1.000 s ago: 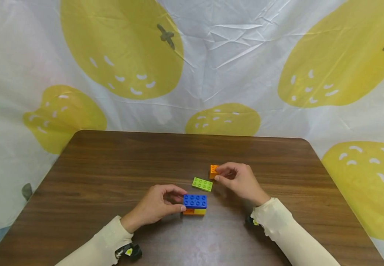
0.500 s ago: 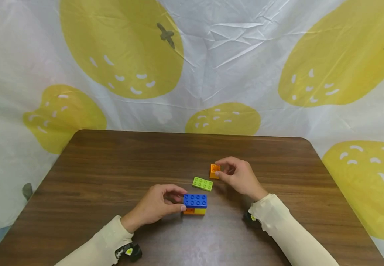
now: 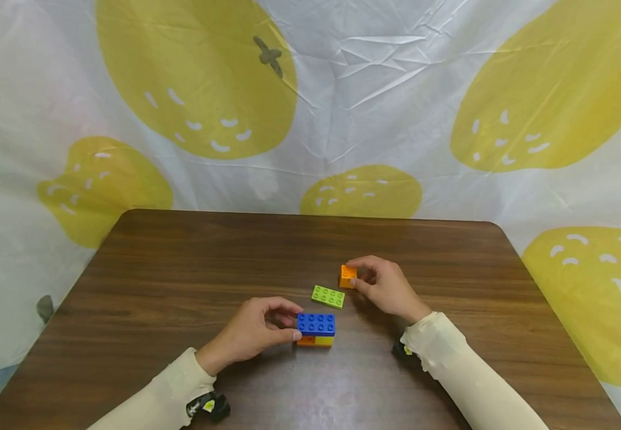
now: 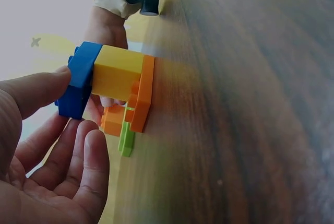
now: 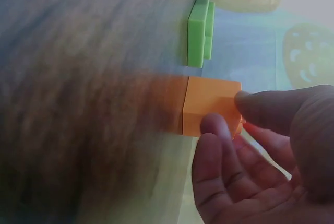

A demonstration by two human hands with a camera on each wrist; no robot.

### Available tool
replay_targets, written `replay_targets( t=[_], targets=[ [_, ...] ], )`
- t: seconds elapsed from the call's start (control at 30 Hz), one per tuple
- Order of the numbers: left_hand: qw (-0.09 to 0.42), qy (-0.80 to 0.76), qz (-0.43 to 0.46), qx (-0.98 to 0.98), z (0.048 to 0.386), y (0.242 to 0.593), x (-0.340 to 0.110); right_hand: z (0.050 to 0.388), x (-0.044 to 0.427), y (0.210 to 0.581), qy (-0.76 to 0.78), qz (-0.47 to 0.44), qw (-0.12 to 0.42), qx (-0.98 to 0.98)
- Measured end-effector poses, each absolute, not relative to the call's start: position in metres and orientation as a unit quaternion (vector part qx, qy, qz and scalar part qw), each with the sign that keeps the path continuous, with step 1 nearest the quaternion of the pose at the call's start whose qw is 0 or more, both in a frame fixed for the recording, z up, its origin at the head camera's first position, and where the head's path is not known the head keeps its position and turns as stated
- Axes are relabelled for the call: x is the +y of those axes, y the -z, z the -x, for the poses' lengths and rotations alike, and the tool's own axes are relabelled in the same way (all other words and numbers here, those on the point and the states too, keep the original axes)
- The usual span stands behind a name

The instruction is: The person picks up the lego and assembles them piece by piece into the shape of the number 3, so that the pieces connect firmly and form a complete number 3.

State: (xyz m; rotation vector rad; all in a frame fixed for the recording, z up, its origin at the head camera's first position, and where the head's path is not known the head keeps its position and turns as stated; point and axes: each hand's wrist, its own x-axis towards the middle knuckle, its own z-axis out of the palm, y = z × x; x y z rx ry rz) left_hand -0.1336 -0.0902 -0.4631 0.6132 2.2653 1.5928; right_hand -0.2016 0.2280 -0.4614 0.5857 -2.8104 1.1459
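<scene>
Across the middle of a dark wood-grain table [image 3: 181, 269] we list one stack, one loose plate, one loose block and two bare hands. Edges: far side straight with rounded corners, a white cloth [image 3: 364, 131] with yellow fruit prints hanging behind. Room: a wide band of wood between that edge and the pieces, broader stretches toward the left and right sides.

Stack, standing on the wood, nearest to us: blue brick [image 3: 316, 323] uppermost, eight studs; yellow brick [image 4: 117, 71] below its right half; orange plate [image 4: 143, 93] as base. Left hand [image 3: 254, 331]: fingers curved, thumb near and fingertips far, pinching the blue brick by its left end.

Green plate [image 3: 328, 296]: flat, studs up, lying between the stack and the orange block [image 3: 346, 275], near both. The orange block stands upright, farther back and to the right. Right hand [image 3: 391, 289]: thumb and fingers curved, spread only to the block's width, pinching it.

Against the frame of one second ago, we find the right fingertips set slightly farther back, baring more of the block's top; stack and green plate keep their places.

Hollows: one open slot under the blue brick's left half, bare orange studs inside.
</scene>
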Motion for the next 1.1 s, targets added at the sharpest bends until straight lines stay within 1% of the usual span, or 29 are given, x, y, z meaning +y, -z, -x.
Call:
replay_targets(
  t=[0.2, 0.33, 1.1],
  targets=[
    [0.158, -0.555, -0.204, 0.791, 0.1334, 0.4636, -0.0892, 0.2018, 0.2284, 0.4616, -0.337, -0.184, 0.007, -0.923],
    [0.159, -0.557, -0.204, 0.789, 0.1336, 0.4643, -0.0892, 0.2021, 0.2284, 0.4619, -0.323, -0.179, 0.009, -0.929],
    [0.165, -0.562, -0.207, 0.784, 0.1338, 0.4641, -0.0891, 0.1941, 0.2314, 0.4594, -0.391, -0.189, 0.006, -0.901]
  ],
)
